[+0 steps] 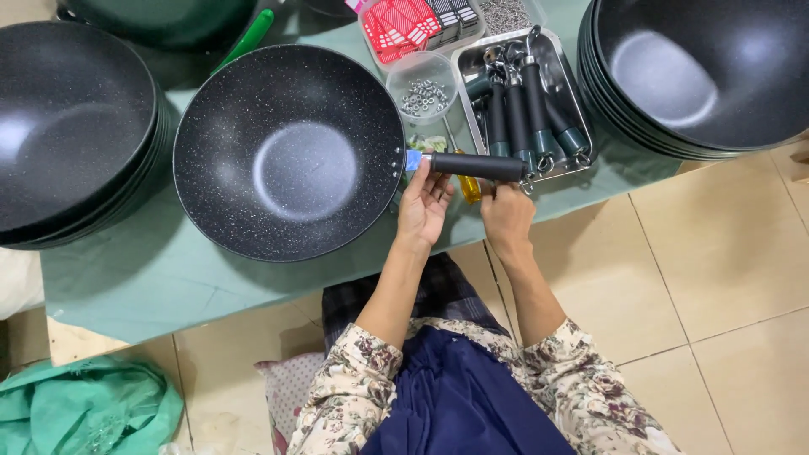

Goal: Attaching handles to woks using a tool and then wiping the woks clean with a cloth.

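Note:
A black speckled wok (289,150) lies on a green-covered table (152,278). A black handle (477,165) sticks out from its right rim, with a blue piece at the joint. My left hand (424,202) grips the handle near the wok. My right hand (506,212) holds the handle's far end from below. A yellow-handled screwdriver (468,189) lies under the handle, between my hands.
A metal tray (566,91) of several spare black handles sits behind my hands. A clear cup of small washers (424,94) and a red parts box (403,27) stand beside it. Stacks of black woks (72,126) (699,72) flank the table. Green cloth (84,404) lies on the tiled floor.

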